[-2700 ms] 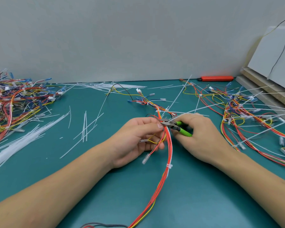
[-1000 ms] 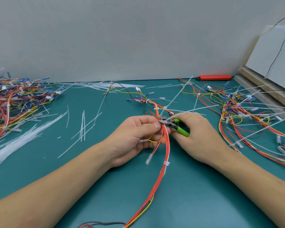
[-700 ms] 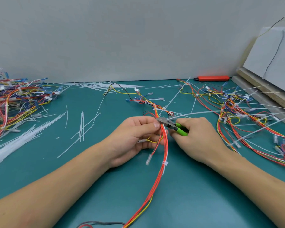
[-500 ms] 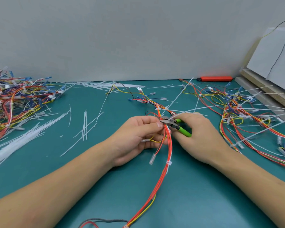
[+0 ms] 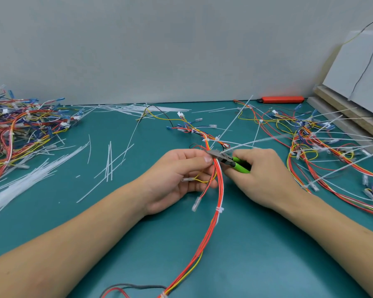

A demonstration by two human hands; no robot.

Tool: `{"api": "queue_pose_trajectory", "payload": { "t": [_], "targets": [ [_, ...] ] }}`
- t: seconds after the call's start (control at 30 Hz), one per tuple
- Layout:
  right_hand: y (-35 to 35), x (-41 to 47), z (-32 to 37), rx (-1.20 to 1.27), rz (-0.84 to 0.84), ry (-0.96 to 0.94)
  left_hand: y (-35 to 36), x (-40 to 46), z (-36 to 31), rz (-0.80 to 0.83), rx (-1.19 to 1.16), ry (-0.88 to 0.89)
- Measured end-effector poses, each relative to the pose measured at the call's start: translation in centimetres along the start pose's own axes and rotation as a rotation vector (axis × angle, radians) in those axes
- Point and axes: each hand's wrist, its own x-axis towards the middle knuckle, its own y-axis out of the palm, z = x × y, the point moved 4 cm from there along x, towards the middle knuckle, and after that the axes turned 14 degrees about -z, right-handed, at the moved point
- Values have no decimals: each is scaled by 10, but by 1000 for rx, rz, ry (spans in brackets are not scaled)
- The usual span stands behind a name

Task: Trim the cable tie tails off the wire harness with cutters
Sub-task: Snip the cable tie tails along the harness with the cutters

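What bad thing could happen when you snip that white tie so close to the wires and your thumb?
The cutters sit right against the orange wires, so they might nick a wire instead of the tie tail. The left hand has its thumb beside the blades and could get pinched. The cut tail might also fly off.

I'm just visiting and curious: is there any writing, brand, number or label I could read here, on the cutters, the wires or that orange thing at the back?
None can be read.
Green-handled cutters in the right hand: no marking shows.
Orange tool by the wall: no legible print.
White connectors on the wire harness: too small to tell.
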Motion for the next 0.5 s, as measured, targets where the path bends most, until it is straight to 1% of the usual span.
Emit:
{"api": "queue_pose_trajectory", "payload": {
  "t": [0.13,0.33,0.5],
  "targets": [
    [1,-2,-1,-20,16,31,1,0,0,10,-9,3],
    [-1,0,6,43,-19,-57,2,-1,0,2,-19,11],
    [-1,0,6,47,-1,-53,3,-1,0,24,-55,2]
  ]
}}
